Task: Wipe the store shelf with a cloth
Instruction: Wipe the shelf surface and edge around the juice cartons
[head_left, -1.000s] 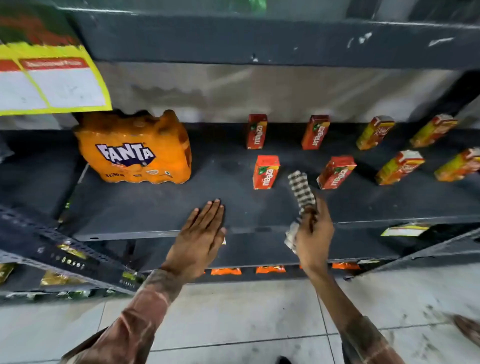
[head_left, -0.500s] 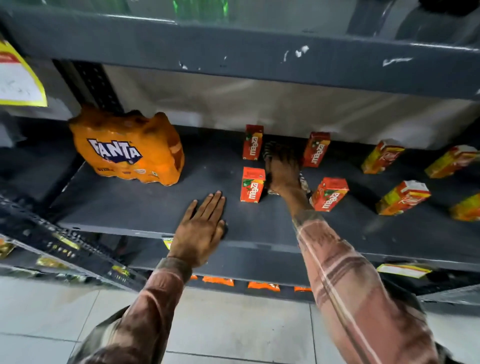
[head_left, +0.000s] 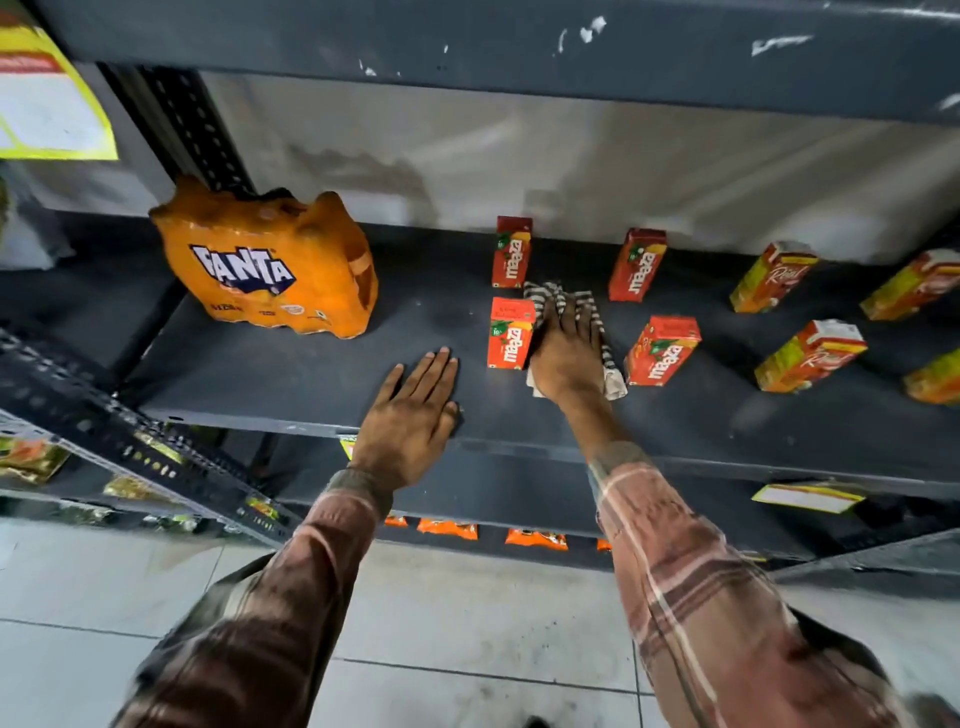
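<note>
A dark grey metal store shelf (head_left: 291, 374) fills the view, seen from above. At its left stands a large orange shrink-wrapped pack of Fanta bottles (head_left: 267, 265). The person's left hand (head_left: 413, 415) lies flat near the front edge, fingers spread, holding nothing. The right hand (head_left: 566, 353) presses palm-down on a striped grey-and-white cloth (head_left: 605, 353), which lies on the shelf in the narrow lane between small red Maaza juice cartons. The near-left carton (head_left: 510, 332) touches the hand's side; the near-right carton (head_left: 661, 351) sits just beside the cloth's edge. Two more stand behind, one at back left (head_left: 511, 252), one at back right (head_left: 636, 265). The likely mishap: a sideways or forward wipe could knock these light upright cartons over, or the cloth could snag one and drag it along.
</note>
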